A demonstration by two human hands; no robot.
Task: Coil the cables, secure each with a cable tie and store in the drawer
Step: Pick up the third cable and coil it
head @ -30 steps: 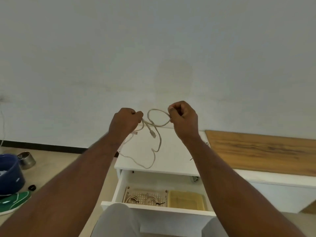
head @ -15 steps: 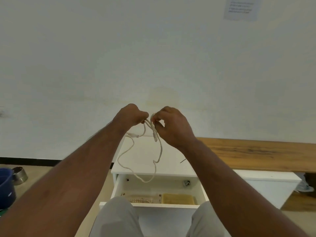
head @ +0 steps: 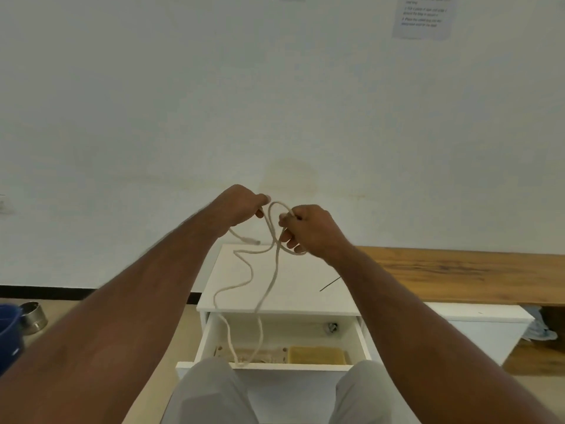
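A long cream cable hangs between both raised hands and droops down into the open drawer below. My left hand pinches one strand near a plug end. My right hand grips a small loop of the same cable just to the right. A thin black cable tie lies on the white cabinet top. Inside the drawer sit a pale pegboard tray with coiled cables and a yellow block.
A wooden bench top runs to the right over a white base. On the floor at left stand a metal bowl and a blue bucket. My knees press close to the drawer front. A printed sheet hangs on the wall.
My hands came together, then parted a little, with a new loop formed at my right hand. The hanging slack now reaches down into the drawer. The camera tilted upward.
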